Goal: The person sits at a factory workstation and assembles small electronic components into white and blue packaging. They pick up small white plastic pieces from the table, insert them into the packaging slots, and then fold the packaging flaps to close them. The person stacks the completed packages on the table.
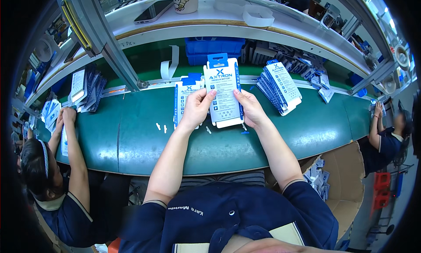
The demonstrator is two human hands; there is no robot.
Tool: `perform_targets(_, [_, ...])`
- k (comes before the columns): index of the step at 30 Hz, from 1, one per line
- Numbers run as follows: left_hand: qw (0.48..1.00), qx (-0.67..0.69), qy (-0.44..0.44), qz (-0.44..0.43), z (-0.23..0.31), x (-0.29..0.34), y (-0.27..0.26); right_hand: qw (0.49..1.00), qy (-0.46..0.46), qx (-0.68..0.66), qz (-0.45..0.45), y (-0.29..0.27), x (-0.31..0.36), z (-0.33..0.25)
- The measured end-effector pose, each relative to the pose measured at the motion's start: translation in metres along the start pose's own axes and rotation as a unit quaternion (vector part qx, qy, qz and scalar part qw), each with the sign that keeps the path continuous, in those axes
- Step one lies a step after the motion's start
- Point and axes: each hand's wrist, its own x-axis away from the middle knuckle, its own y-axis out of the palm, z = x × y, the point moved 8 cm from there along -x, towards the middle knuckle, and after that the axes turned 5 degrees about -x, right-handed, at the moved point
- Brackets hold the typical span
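Upright in front of me, above the green work surface (pixel 140 139), I hold a flat white and blue cardboard battery box (pixel 226 101) with a blue hanging tab on top. My left hand (pixel 197 108) grips its left edge, thumb on the printed face. On the opposite edge, my right hand (pixel 250 107) has its thumb near the side and the fingers behind. Similar boxes (pixel 188 87) stand just behind my left hand, partly covered by it. A fanned stack of the same boxes (pixel 283 88) leans to the right of my hands.
Small white paper scraps (pixel 208 129) lie near my wrists. A blue bin (pixel 214 49) and more boxes (pixel 322 81) sit at the back, below a shelf carrying a phone (pixel 153 11) and cup (pixel 186 0). A large carton (pixel 344 178) stands lower right. Co-workers flank me.
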Motion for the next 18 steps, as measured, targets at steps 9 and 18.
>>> perform_targets(9, [0.996,0.055,-0.054,0.047,-0.018,-0.003,-0.02,0.991,0.026,0.129,-0.013,0.001,0.004,0.003])
perform_targets(18, [0.989,0.038,-0.088,-0.113,-0.014,0.005,0.015,0.987,-0.034,0.152,0.036,-0.017,-0.003,-0.006])
